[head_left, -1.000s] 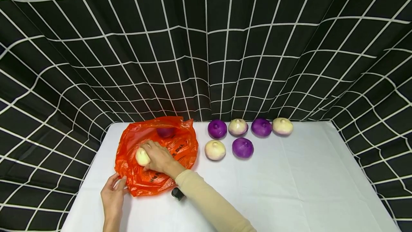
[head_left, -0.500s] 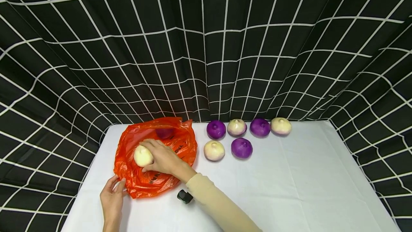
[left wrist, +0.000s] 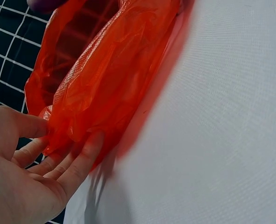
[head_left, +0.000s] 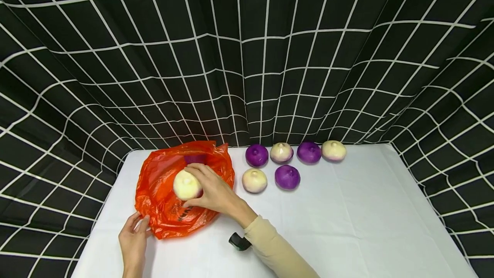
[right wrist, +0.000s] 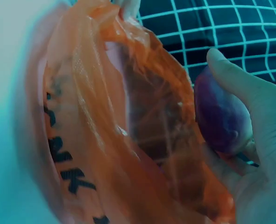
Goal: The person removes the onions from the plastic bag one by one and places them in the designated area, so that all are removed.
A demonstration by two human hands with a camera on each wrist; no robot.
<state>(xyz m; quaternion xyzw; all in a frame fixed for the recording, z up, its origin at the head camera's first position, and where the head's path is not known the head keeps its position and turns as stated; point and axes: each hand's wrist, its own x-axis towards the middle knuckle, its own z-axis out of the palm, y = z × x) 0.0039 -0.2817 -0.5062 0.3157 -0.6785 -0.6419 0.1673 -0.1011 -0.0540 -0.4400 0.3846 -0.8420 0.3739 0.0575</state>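
My right hand (head_left: 212, 190) grips a white-and-purple onion (head_left: 187, 185) between thumb and fingers, over the mouth of an orange-red plastic bag (head_left: 166, 226). Its pale side faces up in the head view; in the right wrist view the same onion (right wrist: 219, 112) shows its purple side. The bag lies open at the left of the table, black lettering on its wall. My left hand (head_left: 133, 239) pinches the bag's near left edge, thumb on one side and fingers on the other, as the left wrist view shows. A purple onion (head_left: 194, 158) sits at the back of the bag, partly covered.
To the right of the bag, purple onions (head_left: 257, 155) and pale onions (head_left: 254, 180) sit in two rows on the white table (head_left: 366, 218). A black grid-patterned cloth (head_left: 247, 55) rises behind and at both sides. A small black object (head_left: 240, 241) shows beside the right sleeve.
My right hand has raised the onion from inside the bag and moved it rightward. My left hand keeps hold of the bag's edge. The rows of onions stay put.
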